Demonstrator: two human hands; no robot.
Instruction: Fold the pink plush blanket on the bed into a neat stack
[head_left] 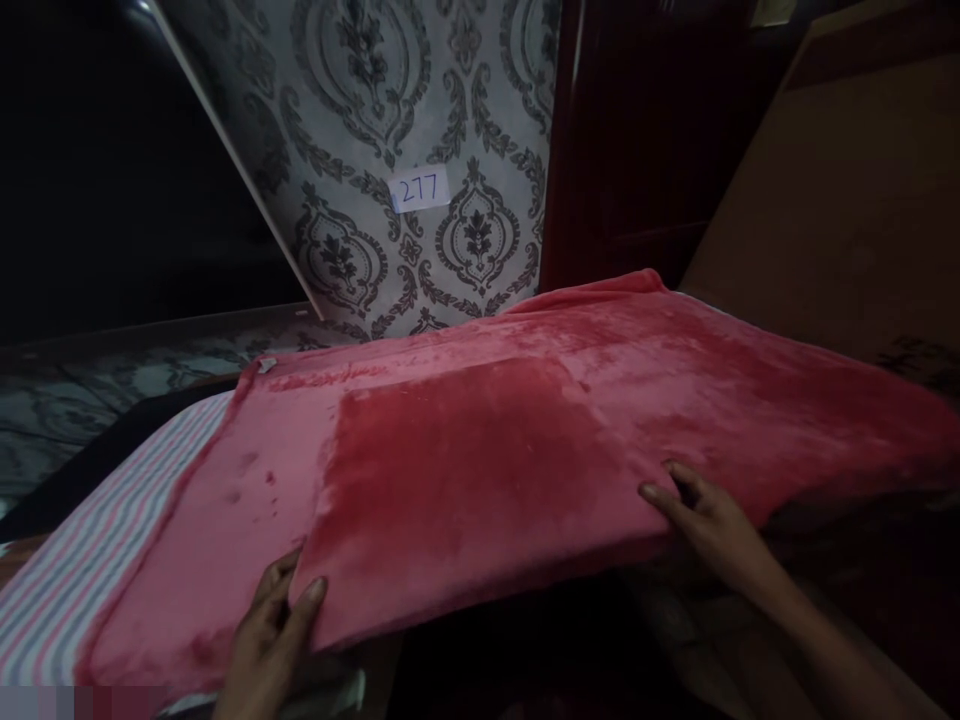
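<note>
The left hand grips the near left corner of a folded layer of the red fleece blanket, thumb on top and fingers tucked under the edge, so it is clamped on the cloth. The right hand holds the near right corner of the same folded layer, fingers curled over the edge and closed on it. The blanket lies spread across a bed, its folded top layer a darker red than the paler layer showing beneath it along the left side. A striped sheet in pink, white and grey shows on the bed to the left of the blanket. Behind stands a wall with grey damask wallpaper, bearing a small white label that reads 277
</note>
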